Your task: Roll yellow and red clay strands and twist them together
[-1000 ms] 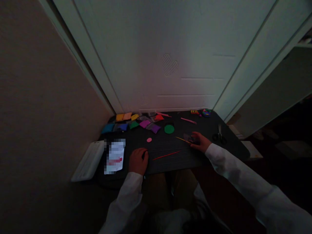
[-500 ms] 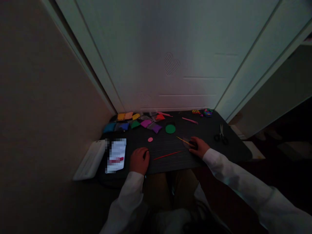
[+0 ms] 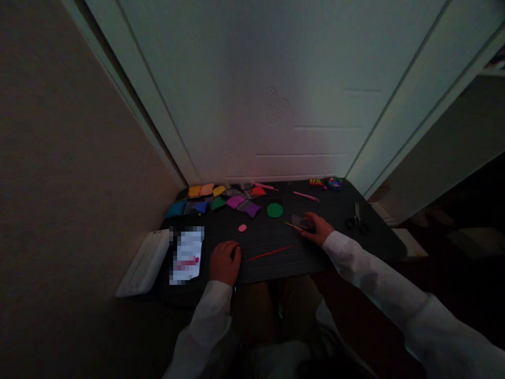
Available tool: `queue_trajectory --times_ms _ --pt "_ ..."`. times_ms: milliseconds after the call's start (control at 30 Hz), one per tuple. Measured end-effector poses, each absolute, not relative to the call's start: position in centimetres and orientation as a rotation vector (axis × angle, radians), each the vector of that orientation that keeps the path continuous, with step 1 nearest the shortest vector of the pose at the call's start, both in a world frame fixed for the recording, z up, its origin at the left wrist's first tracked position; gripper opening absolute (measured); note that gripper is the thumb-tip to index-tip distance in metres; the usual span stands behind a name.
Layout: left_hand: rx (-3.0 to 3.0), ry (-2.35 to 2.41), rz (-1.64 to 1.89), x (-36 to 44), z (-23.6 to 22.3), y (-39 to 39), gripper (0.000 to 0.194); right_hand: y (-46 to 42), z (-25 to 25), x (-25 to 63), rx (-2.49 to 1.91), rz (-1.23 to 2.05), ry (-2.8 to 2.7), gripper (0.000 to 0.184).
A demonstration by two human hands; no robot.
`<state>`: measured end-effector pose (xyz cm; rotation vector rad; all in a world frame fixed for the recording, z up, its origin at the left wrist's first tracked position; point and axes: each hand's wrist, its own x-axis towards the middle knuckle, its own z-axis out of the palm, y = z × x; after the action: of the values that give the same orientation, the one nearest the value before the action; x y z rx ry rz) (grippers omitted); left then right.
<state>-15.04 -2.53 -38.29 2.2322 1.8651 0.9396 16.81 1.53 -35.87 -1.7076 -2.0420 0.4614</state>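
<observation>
R hand [image 3: 316, 230] has shifted a bit left over the last sec, sliding away from the scissors; L hand [image 3: 224, 262] stays put nr the front edge of the table [image 3: 260, 271]. Going L to R: pale slab [image 3: 145, 263] far left of L hand, then a lit phone-like thing [image 3: 188, 255], screen pixelated, just beside that hand. Coloured pouches [image 3: 200, 207] in rows beyond L hand, along the back. L hand itself rests w/ fingers loosely curled, palm side down; can't tell if anything's under it. Pink disc [image 3: 242, 228] just past its fingertips, slightly to the R. Thin red stick [image 3: 270, 253] lies b/w the two hands, apart from both; green disc [image 3: 275, 210] beyond it, left of R hand. Yellow stick [image 3: 292, 226] pokes out left from R fingers, next to a clear packet [image 3: 297, 219]. R fingers part-bent round both, prob. touching, but too dark to tell if they're pinched. Pink tweezers [image 3: 306, 196] beyond R hand, beads [image 3: 335, 183] further back & right, scissors [image 3: 356, 217] to its R, well clear
</observation>
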Motion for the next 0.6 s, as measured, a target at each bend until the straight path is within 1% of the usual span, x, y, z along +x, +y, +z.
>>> queue_trajectory --times_ms 233,367,600 --pt "2.237 1.858 0.916 -15.03 -38.09 -2.67 0.025 2.05 -36.34 16.08 -1.773 0.488 -2.099 0.063" --pt "2.220 1.857 0.935 -15.00 -38.05 -2.66 0.025 1.65 -36.43 15.77 -1.716 0.505 -2.175 0.063" --pt "2.209 1.848 0.937 -15.00 -37.97 -2.73 0.024 2.25 -36.57 15.86 -1.782 0.494 -2.112 0.062"
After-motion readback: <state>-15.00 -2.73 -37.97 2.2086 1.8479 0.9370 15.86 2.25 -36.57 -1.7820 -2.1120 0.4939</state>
